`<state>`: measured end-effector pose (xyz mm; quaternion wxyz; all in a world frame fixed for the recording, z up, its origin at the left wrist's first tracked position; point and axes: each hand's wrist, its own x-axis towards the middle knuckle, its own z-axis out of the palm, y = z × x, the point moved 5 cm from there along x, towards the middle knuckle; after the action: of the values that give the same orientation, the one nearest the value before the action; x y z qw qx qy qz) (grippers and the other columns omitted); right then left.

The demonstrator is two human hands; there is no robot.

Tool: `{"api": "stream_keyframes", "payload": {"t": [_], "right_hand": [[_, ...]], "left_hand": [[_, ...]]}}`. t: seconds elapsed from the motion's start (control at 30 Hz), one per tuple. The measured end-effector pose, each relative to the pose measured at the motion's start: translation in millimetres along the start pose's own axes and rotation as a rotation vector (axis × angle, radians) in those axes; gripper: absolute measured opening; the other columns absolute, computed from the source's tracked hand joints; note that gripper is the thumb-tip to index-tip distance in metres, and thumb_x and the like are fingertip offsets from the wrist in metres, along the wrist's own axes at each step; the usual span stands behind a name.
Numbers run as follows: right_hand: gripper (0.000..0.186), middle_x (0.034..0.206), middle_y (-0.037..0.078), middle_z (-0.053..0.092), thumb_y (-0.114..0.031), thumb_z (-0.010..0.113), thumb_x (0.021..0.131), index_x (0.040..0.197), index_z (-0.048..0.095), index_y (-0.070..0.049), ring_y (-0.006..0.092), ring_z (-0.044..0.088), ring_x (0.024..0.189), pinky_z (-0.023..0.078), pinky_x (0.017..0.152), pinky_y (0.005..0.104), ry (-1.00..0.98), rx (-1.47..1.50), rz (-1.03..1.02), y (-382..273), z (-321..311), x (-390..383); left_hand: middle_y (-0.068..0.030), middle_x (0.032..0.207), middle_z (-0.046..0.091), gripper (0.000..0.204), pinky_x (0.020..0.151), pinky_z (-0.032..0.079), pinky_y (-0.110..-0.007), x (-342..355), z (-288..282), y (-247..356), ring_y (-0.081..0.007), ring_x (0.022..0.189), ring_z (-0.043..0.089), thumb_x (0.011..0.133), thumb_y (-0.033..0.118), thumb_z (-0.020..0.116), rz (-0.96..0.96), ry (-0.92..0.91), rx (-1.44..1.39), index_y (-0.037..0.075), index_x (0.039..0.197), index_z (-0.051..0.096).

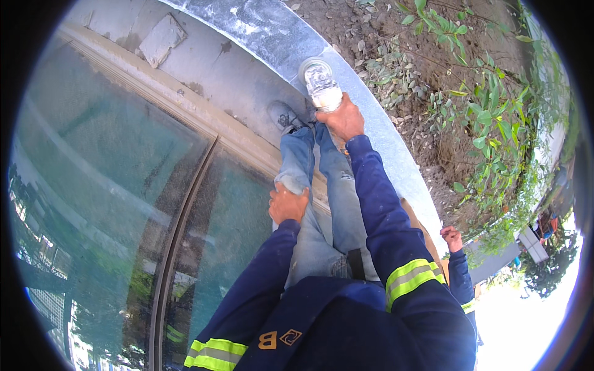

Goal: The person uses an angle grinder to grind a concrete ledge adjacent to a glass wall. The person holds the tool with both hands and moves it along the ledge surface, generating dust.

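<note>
- Head view: a dust-whitened, handheld power tool with a round, pale disc head sits at the far end of the person's reach, its head over the long grey stone ledge, near a joint line.
- Right hand: closed around the tool's rear body, fingers wrapped and arm outstretched; the disc's underside is hidden, so I cannot tell whether it presses flat or is spinning.
- Good handling here would likely mean keeping the disc level with the stone, with light, even pressure and slow overlapping passes, taking care where the joint could catch its rim.
- Left hand: off the tool, loosely curled over the left knee of the faded blue jeans; bringing it to the tool would probably steady the long reach.
- White dust smears the ledge's far stretch, so wiping it would help in judging the surface.
- Left of the ledge lie a grey shoe and large greenish glass panes; right of it, brown leaf-strewn soil and a green leafy shrub.
- Farther back, a co-worker's hand shows at the right.
</note>
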<state>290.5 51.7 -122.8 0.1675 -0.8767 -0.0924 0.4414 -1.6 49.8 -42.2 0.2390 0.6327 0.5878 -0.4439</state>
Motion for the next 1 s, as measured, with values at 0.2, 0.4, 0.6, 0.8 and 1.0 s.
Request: {"api": "stream_keyframes", "payload": {"t": [0.2, 0.4, 0.6, 0.8, 1.0], "right_hand": [[0.085, 0.118, 0.028, 0.078, -0.045, 0.090, 0.067, 0.133, 0.064, 0.002, 0.0454, 0.075, 0.113, 0.058, 0.100, 0.0514, 0.081, 0.093, -0.018, 3.1, -14.1, 19.6], [0.083, 0.115, 0.029, 0.078, -0.046, 0.091, 0.069, 0.131, 0.064, 0.001, 0.0476, 0.075, 0.113, 0.058, 0.099, 0.0523, -0.001, 0.011, -0.067, -37.5, 5.6, 22.8], [0.085, 0.116, 0.029, 0.078, -0.046, 0.091, 0.068, 0.132, 0.064, 0.002, 0.0464, 0.075, 0.113, 0.058, 0.099, 0.0509, -0.028, -0.048, -0.059, -14.1, 12.0, 5.1], [0.086, 0.120, 0.028, 0.078, -0.046, 0.092, 0.068, 0.132, 0.065, 0.004, 0.0456, 0.074, 0.115, 0.058, 0.101, 0.0504, 0.115, 0.114, -0.084, 14.2, -24.5, 31.2], [0.086, 0.119, 0.029, 0.078, -0.047, 0.091, 0.069, 0.133, 0.064, 0.004, 0.0451, 0.075, 0.113, 0.058, 0.100, 0.0510, 0.106, 0.107, -0.145, -24.7, -20.3, 54.3]], "left_hand": [[-0.0240, 0.124, 0.068, 0.093, 0.093, 0.060, -0.053, 0.1, 1.5, -2.4, -0.0435, 0.111, 0.074, 0.085, 0.065, 0.082, -0.021, -0.040, 0.018, 0.000, 0.145, 0.055], [-0.0245, 0.125, 0.068, 0.092, 0.092, 0.061, -0.052, 1.1, 2.0, -3.3, -0.0432, 0.110, 0.074, 0.086, 0.064, 0.081, -0.019, -0.043, -0.009, 0.000, 0.145, 0.055], [-0.0251, 0.128, 0.067, 0.094, 0.093, 0.060, -0.054, 0.4, -2.0, -2.1, -0.0441, 0.114, 0.073, 0.085, 0.063, 0.081, -0.022, -0.069, -0.032, -0.002, 0.146, 0.053], [-0.0277, 0.132, 0.066, 0.095, 0.101, 0.057, -0.053, -1.1, -4.3, -2.0, -0.0466, 0.118, 0.071, 0.085, 0.065, 0.081, -0.061, -0.118, -0.067, 0.000, 0.148, 0.053], [-0.0261, 0.128, 0.065, 0.092, 0.091, 0.060, -0.059, 0.6, -1.3, -1.9, -0.0463, 0.114, 0.072, 0.085, 0.061, 0.081, -0.018, -0.069, -0.030, -0.001, 0.146, 0.053]]}}
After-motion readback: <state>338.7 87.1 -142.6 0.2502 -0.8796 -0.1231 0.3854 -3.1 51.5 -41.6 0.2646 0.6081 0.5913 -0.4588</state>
